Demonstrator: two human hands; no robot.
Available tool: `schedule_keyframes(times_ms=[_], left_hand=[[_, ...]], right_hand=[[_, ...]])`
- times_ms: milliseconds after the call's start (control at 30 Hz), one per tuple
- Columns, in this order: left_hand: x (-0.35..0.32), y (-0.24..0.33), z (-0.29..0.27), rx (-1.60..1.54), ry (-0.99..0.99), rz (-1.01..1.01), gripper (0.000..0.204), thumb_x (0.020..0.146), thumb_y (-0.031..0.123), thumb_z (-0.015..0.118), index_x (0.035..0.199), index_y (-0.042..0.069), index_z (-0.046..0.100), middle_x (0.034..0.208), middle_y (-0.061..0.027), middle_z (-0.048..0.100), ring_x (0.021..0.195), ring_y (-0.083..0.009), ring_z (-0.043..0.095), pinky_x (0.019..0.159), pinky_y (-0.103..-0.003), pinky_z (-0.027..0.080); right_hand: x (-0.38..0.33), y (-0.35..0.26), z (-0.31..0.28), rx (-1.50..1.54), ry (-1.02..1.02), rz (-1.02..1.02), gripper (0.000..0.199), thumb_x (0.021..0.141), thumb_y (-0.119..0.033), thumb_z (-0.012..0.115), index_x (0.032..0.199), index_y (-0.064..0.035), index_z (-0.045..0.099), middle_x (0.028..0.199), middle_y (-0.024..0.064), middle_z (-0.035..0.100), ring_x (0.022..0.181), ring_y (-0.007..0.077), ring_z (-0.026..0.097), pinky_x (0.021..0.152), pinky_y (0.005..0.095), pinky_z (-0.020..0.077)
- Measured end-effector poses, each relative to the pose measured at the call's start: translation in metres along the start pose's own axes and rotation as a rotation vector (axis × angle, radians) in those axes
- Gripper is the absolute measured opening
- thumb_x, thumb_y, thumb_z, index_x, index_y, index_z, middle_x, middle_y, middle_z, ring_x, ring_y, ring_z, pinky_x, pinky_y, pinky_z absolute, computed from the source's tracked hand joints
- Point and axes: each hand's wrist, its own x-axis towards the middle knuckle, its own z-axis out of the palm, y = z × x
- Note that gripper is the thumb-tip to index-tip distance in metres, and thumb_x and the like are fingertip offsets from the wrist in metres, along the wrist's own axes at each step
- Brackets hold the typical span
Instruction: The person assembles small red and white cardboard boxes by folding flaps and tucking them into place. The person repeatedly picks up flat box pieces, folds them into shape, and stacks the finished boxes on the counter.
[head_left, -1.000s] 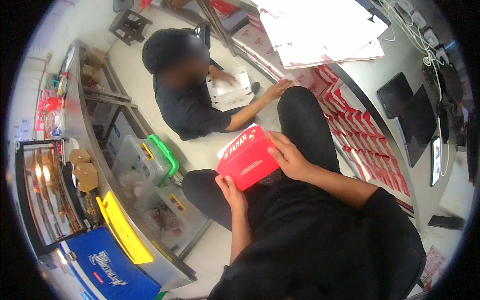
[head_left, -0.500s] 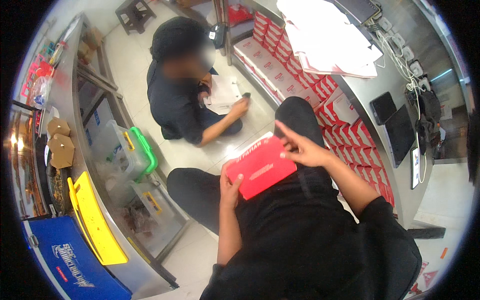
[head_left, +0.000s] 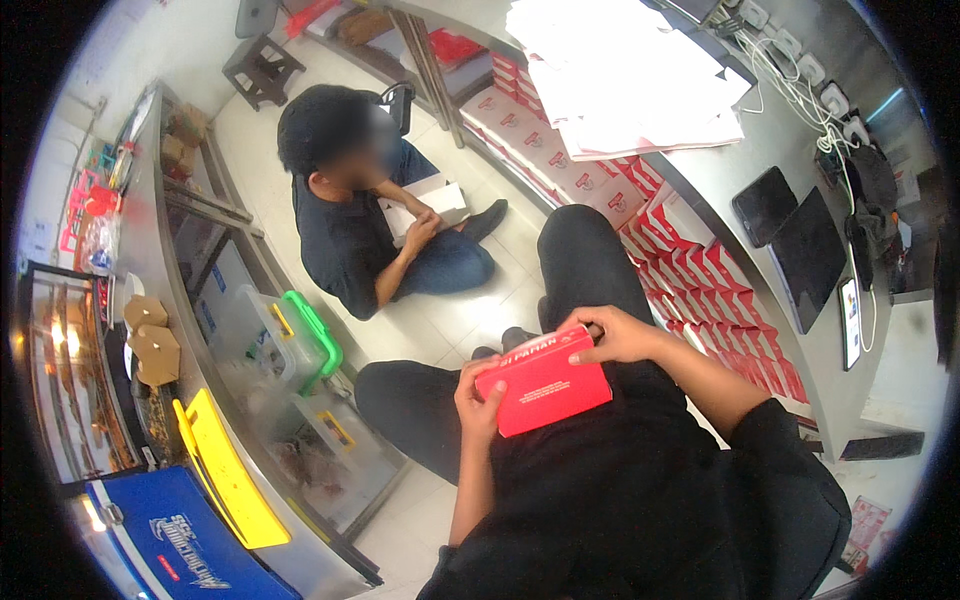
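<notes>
Left hand (head_left: 478,400) and right hand (head_left: 622,338) grip a white-lettered red box (head_left: 555,393).

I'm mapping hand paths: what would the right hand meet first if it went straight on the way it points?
Most likely the red box: the right hand already touches it near its upper right corner. Depth beyond that is unclear.

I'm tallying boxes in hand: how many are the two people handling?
2: the red box between the wearer's left hand and right hand, and the white box at the co-worker's hands. Any behind their bodies would be hidden.
</notes>
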Motion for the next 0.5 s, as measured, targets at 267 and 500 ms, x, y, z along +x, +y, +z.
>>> schedule_keyframes(times_ms=[267, 500], left_hand=[[0.03, 0.062, 0.049, 0.225, -0.068, -0.063, 0.071, 0.088, 0.019, 0.083, 0.144, 0.001, 0.044, 0.137, -0.0162, 0.06, 0.129, -0.0259, 0.059, 0.114, -0.044, 0.044], [0.102, 0.089, 0.136, 0.96, -0.233, 0.691, 0.07, 0.066, 0.015, 0.086, 0.131, 0.01, 0.06, 0.134, -0.0088, 0.062, 0.13, -0.0319, 0.057, 0.119, -0.064, 0.027]], right_hand=[[-0.038, -0.005, -0.03, 0.053, 0.24, -0.231, 0.062, 0.087, -0.011, 0.085, 0.141, -0.0025, 0.056, 0.143, 0.0134, 0.053, 0.13, 0.0234, 0.058, 0.108, 0.0389, 0.0529], [-0.042, 0.038, -0.04, 0.84, 0.701, -0.141, 0.062, 0.106, -0.029, 0.061, 0.157, -0.0033, 0.035, 0.152, 0.0183, 0.048, 0.135, 0.0313, 0.056, 0.115, 0.0471, 0.0458]])
